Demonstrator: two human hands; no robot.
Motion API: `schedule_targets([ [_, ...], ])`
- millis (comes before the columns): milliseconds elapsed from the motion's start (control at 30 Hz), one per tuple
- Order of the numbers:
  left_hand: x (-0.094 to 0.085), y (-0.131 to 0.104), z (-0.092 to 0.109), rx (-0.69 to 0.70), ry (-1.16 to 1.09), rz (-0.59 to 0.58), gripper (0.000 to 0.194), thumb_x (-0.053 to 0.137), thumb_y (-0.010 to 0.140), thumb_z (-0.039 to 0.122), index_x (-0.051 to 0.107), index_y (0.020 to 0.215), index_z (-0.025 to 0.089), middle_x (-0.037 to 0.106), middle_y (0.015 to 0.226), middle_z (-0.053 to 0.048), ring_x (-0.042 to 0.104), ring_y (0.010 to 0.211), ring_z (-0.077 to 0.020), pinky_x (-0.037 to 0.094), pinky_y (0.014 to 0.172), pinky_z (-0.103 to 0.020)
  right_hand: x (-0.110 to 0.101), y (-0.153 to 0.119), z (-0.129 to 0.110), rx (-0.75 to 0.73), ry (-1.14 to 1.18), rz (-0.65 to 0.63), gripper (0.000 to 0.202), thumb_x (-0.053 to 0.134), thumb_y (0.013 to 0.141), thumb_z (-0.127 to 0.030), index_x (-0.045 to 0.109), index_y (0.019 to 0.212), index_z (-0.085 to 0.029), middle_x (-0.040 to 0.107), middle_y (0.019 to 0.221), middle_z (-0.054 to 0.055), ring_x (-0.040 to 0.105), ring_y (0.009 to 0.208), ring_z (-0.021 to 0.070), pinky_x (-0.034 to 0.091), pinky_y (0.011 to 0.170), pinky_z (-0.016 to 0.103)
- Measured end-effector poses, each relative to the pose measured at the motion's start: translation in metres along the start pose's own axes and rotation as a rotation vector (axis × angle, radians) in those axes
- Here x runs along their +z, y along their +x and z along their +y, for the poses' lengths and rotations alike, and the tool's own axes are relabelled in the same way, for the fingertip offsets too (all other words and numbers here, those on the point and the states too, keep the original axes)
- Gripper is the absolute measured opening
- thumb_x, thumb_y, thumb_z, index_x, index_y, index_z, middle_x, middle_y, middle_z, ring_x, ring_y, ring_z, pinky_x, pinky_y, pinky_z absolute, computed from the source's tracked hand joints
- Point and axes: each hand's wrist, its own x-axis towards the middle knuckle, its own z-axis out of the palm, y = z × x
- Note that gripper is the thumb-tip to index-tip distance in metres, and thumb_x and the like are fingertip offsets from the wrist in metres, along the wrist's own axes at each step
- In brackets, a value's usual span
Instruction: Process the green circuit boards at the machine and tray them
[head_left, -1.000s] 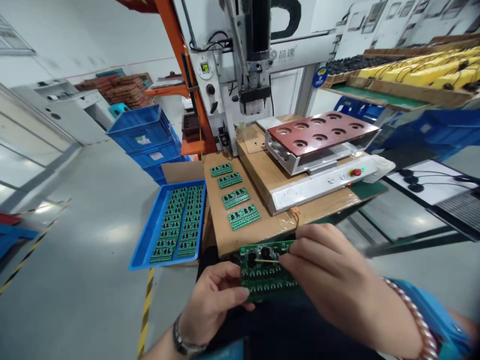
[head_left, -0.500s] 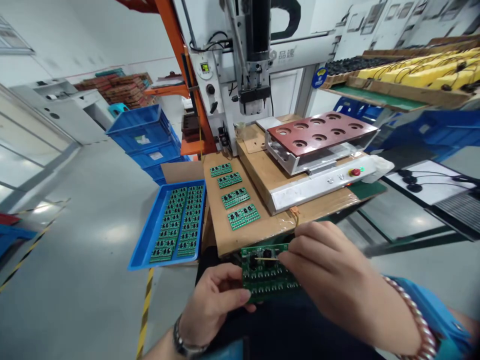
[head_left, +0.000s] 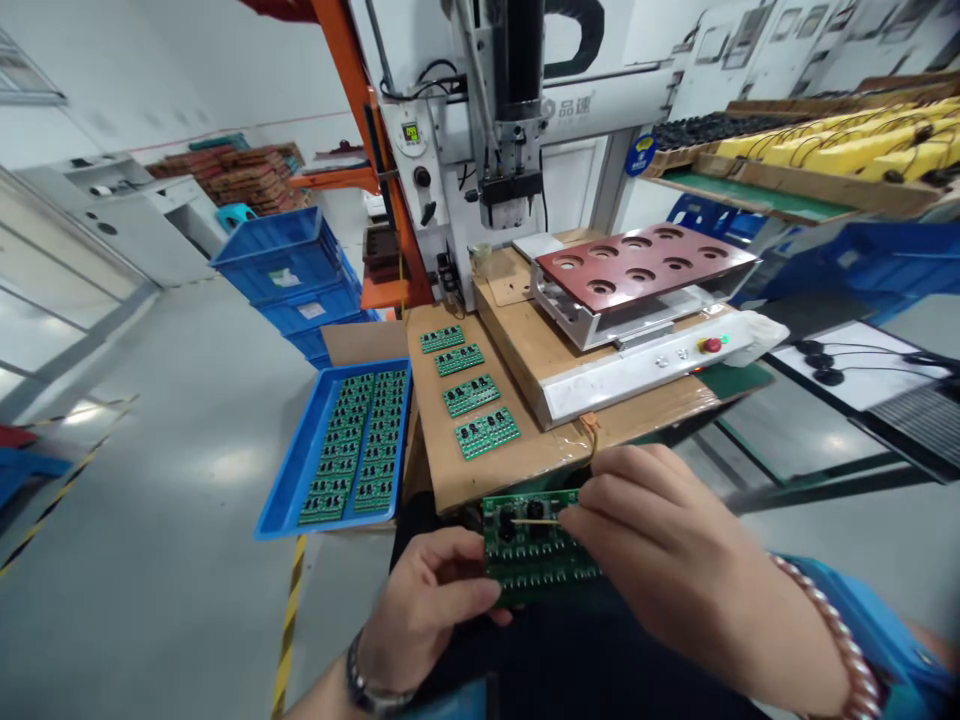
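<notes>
A green circuit board (head_left: pixel 536 575) with black parts is gripped at its left edge by my left hand (head_left: pixel 439 600), thumb on top. My right hand (head_left: pixel 652 550) is closed round a thin pale stick (head_left: pixel 534 521), whose tip lies at a round black part near the board's upper left. The right hand covers the board's right end. Beyond the board, similar boards (head_left: pixel 487 433) lie in a column on the brown tabletop (head_left: pixel 450 480). At the left, a blue tray (head_left: pixel 281 492) holds two rows of such boards.
A machine with a vertical head (head_left: pixel 512 190) stands behind a red-brown plate (head_left: pixel 637 265) with round holes. Its metal front panel (head_left: pixel 600 385) bears buttons. Blue crates (head_left: pixel 281 265) are stacked at the left. Black cables (head_left: pixel 829 375) lie on a stand at the right.
</notes>
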Motion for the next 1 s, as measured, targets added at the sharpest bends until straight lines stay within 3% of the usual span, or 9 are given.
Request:
schedule_targets([
  [300, 0.0031, -0.0005, 0.0031, -0.005, 0.006, -0.011, 0.018, 0.079, 0.058, 0.022, 0.074, 0.073, 0.014, 0.067, 0.066, -0.004, 0.059, 0.059, -0.0141, 0.052, 0.051, -0.023, 0.0009, 0.0017, 0.0016, 0.031, 0.004, 0.030, 0.016, 0.043, 0.087, -0.009, 0.058, 0.089, -0.013, 0.052, 0.076, 0.004, 0.042, 0.077, 0.0163, 0.032, 0.067, 0.033],
  [667, 0.0077, -0.0012, 0.0050, -0.030, -0.061, 0.073, 0.021, 0.082, 0.051, 0.020, 0.071, 0.067, 0.015, 0.067, 0.062, -0.003, 0.061, 0.056, -0.0164, 0.052, 0.048, -0.025, -0.0037, -0.0001, 0.0010, 0.045, 0.035, 0.006, 0.017, 0.043, 0.085, -0.006, 0.058, 0.084, -0.013, 0.051, 0.074, 0.004, 0.040, 0.076, 0.0158, 0.030, 0.066, 0.032],
  [1000, 0.0065, -0.0017, 0.0057, -0.028, -0.067, 0.024, 0.017, 0.081, 0.054, 0.021, 0.072, 0.068, 0.016, 0.068, 0.060, -0.003, 0.063, 0.056, -0.0163, 0.051, 0.048, -0.023, -0.0072, -0.0003, 0.0025, 0.045, 0.037, -0.012, 0.019, 0.042, 0.086, -0.007, 0.059, 0.088, -0.013, 0.051, 0.075, 0.004, 0.039, 0.076, 0.0159, 0.030, 0.066, 0.033],
])
